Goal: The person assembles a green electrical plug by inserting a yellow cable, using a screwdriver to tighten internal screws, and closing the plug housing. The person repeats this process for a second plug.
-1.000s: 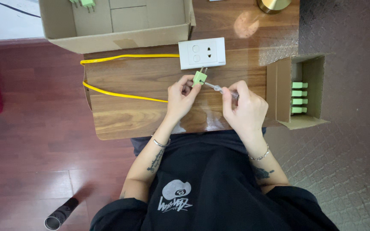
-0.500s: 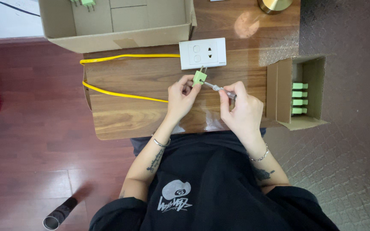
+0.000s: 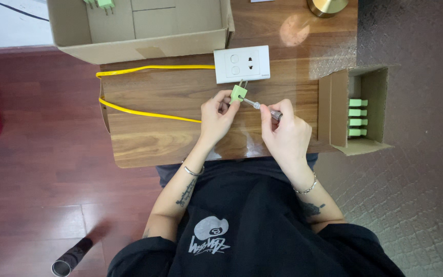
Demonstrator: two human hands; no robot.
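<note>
My left hand (image 3: 216, 115) pinches a small green plug (image 3: 238, 93) with its two metal prongs pointing up toward a white wall socket plate (image 3: 242, 64). My right hand (image 3: 285, 136) grips a small screwdriver (image 3: 263, 106), whose metal tip touches the side of the green plug. Both hands hover over the wooden table (image 3: 149, 133), just below the socket plate. A yellow cable (image 3: 144, 110) runs from under my left hand across the wood and loops back to the socket plate.
A small open cardboard box (image 3: 357, 110) holding several green plugs sits at the table's right edge. A large open cardboard box (image 3: 139, 28) with a couple of green plugs stands at the back left. A brass round base (image 3: 326, 6) is at the back.
Both hands stay nearly still on the plug and screwdriver; the right hand shifts very slightly on the screwdriver.
</note>
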